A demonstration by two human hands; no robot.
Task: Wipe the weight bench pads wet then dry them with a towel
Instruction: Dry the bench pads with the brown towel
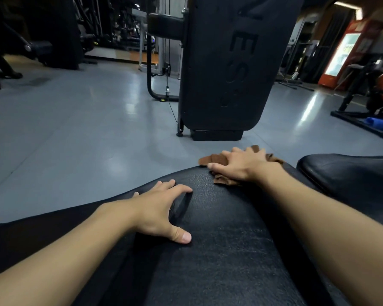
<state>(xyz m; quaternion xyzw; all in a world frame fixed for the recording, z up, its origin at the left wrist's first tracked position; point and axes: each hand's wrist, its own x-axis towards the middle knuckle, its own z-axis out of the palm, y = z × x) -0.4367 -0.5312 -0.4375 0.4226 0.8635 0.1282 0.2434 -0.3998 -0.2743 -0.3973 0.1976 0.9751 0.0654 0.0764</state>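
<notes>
At the far edge of the black bench pad (pixel 230 250), the right hand (pixel 241 165) lies flat on a crumpled brown cloth (pixel 216 159), fingers spread and straight, pressing it down rather than gripping it; the left hand (pixel 161 208) braces nearer on the same pad, fingers apart and arched, fingertips and thumb touching the vinyl, holding nothing. The step in hand looks like a wiping pass over this pad; whether it is the wet wipe or the drying I cannot tell, since the cloth shows no clear dampness. The next move probably calls for drawing the cloth back across the surface under even pressure, the left hand shifting out of its path; the second pad (pixel 345 173), just beside on the right, likely waits its turn. The pad itself is dark, grained and creased with fine scuffs, glossy under the lights; the cloth is bunched, one corner hanging past the pad's edge over the grey floor (pixel 75 129).
</notes>
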